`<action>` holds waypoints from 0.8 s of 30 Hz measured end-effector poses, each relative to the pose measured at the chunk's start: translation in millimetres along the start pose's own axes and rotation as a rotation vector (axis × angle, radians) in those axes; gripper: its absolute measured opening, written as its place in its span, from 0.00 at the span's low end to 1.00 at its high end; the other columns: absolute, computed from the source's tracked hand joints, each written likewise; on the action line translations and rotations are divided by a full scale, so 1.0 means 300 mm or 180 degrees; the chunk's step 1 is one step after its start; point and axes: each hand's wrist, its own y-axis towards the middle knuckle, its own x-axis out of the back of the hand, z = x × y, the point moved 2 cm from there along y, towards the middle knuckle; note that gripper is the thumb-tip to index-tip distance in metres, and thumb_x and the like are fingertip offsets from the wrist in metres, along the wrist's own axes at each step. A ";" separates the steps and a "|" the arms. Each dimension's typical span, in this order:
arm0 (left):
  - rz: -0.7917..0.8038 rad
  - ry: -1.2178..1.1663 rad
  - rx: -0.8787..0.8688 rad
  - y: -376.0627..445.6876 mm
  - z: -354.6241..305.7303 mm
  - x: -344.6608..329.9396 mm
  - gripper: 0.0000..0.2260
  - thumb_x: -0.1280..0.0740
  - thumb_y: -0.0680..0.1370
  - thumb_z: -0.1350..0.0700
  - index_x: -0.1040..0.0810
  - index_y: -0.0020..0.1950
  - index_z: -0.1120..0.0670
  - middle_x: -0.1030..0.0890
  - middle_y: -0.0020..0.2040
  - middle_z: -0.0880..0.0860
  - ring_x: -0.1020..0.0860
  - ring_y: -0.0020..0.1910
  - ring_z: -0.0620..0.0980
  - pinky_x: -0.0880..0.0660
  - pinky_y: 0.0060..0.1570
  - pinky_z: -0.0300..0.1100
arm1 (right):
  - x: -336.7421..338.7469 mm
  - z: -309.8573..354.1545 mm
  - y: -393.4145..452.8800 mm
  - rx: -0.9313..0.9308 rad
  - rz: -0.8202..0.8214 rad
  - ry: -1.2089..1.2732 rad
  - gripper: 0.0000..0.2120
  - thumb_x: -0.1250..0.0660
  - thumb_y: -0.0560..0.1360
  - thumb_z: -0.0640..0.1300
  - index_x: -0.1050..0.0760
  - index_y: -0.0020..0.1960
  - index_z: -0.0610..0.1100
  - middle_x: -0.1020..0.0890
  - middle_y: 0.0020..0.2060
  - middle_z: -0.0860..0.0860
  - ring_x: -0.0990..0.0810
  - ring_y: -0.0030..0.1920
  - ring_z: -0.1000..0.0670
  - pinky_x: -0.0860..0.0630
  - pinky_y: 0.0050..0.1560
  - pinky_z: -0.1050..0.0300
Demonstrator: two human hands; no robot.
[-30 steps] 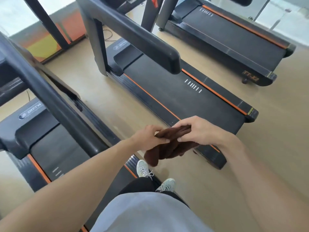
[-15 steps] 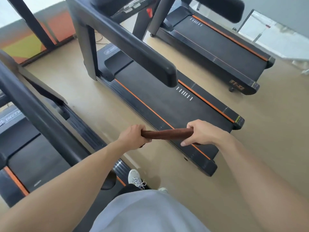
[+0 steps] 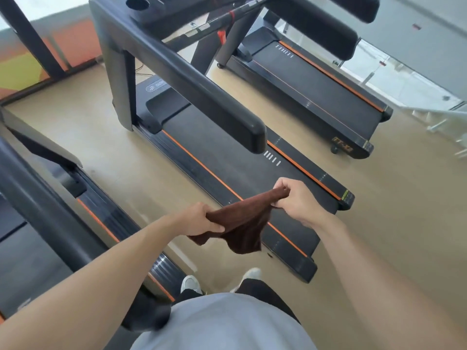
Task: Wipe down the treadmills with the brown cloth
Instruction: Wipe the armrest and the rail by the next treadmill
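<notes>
1. My left hand [image 3: 202,219] is curled round one bunched edge of the brown cloth [image 3: 243,224]; my right hand [image 3: 297,198] pinches the opposite corner between thumb and fingers.
2. The cloth hangs in the air between them, sagging in the middle, above the rear end of the middle treadmill [image 3: 252,178] and touching no machine.
3. I judge it light, soft and floppy, not slippery. Edges are the place to hold while spreading it; bunched in one palm would suit wiping.
4. The padded handrail [image 3: 202,97] stands nearest ahead.
</notes>
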 end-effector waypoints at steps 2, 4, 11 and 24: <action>0.0174 0.0107 0.0014 0.026 -0.020 -0.003 0.08 0.25 0.74 0.45 0.15 0.49 0.47 0.15 0.43 0.44 0.17 0.44 0.44 0.23 0.43 0.34 | 0.011 0.014 0.045 0.0088 -0.0254 0.0185 0.13 0.31 0.75 0.28 0.21 0.41 0.45 0.17 0.36 0.49 0.17 0.42 0.51 0.20 0.42 0.58; 0.0168 -0.0010 -0.0072 0.063 -0.065 -0.006 0.09 0.25 0.75 0.45 0.15 0.50 0.49 0.14 0.43 0.46 0.17 0.41 0.43 0.25 0.39 0.30 | 0.039 0.023 0.102 0.0128 -0.0581 0.0453 0.16 0.35 0.74 0.26 0.21 0.40 0.46 0.17 0.35 0.51 0.17 0.39 0.55 0.17 0.43 0.58; -0.1135 -0.1169 -0.0329 0.223 -0.412 0.124 0.19 0.32 0.77 0.38 0.17 0.44 0.55 0.16 0.38 0.53 0.16 0.40 0.52 0.20 0.46 0.46 | 0.298 0.030 0.438 0.0185 -0.1068 0.0968 0.05 0.33 0.77 0.41 0.21 0.44 0.49 0.16 0.40 0.53 0.19 0.42 0.53 0.27 0.38 0.64; -0.2227 -0.4756 0.0384 0.717 -1.015 0.340 0.12 0.41 0.85 0.56 0.20 0.48 0.57 0.14 0.37 0.53 0.16 0.32 0.53 0.22 0.37 0.46 | 0.642 0.131 0.887 0.2053 0.1037 -0.0221 0.23 0.21 0.69 0.51 0.28 0.59 0.58 0.22 0.53 0.60 0.21 0.54 0.58 0.24 0.52 0.60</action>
